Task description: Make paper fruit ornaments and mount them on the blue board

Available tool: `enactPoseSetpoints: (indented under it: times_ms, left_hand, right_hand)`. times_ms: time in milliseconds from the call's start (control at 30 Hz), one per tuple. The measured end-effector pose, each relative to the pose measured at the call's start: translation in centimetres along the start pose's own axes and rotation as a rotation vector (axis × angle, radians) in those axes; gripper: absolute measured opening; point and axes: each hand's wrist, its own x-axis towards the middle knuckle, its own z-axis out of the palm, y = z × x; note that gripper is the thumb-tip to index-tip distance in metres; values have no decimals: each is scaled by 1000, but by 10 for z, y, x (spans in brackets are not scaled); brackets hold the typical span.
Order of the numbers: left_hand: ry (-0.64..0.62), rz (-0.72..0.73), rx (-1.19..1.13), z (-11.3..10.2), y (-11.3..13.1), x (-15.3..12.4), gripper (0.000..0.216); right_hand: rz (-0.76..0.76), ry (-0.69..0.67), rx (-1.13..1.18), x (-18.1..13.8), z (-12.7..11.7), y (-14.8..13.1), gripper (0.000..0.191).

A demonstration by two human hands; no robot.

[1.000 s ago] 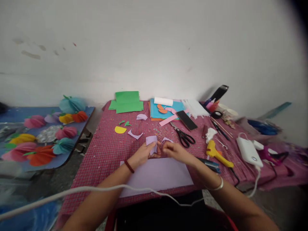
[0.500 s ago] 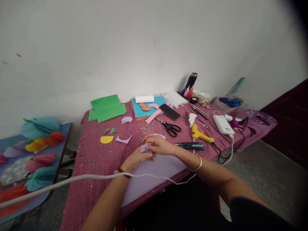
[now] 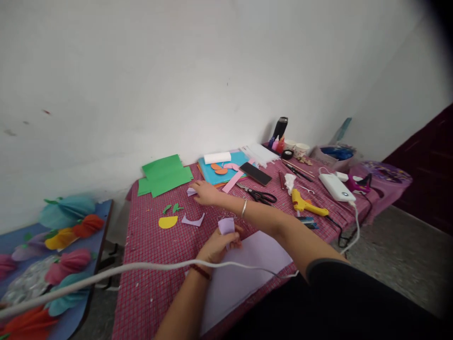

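Observation:
My left hand is closed on a small folded lilac paper piece, held just above a large lilac sheet at the table's near edge. My right hand stretches across to the far left and rests with its fingers on a little stack of folded lilac pieces lying on the red checked cloth. A lilac offcut lies between the two hands.
Green paper sheets, a yellow half-circle, scissors, a phone, a yellow glue gun and a white power bank lie on the table. Paper flowers cover a blue board at left. A white cable crosses in front.
My right hand left the lilac piece and reached out leftward to the folded stack. My left hand keeps the piece. The camera swung and tilted.

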Motion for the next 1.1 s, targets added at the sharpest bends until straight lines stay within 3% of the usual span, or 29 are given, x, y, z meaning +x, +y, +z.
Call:
enactPoseSetpoints:
  times_ms: [167,367,567,733,800,900,967,1100]
  left_hand:
    - [21,-7,-66,4,-1,4,36]
    - [34,-7,-106,4,-1,6,39]
    - [-6,21,-70,4,-3,4,26]
    - [-30,97,-32,1,16,-9,31]
    - [86,201,-34,-5,30,-14,34]
    - [358,406,-2,-19,49,-15,30]
    - [539,485,86,-28,52,-12,31]
    - [724,462,298,-33,39,-8,30]
  right_hand:
    - [75,-81,-129,30,20,-2,43]
    - [141,-100,-33,45,24,3,29]
    - [245,-90,305,43,-4,10,25]
    - [231,-141,785,-15,-23,14,23]
    - [241,-152,947,-46,-23,15,19]
    - [267,-165,1168,-83,-19,15,14]
    - [312,-177,1432,-99,-14,15,13]
    - [454,-115,1866,-112,0,11,17]
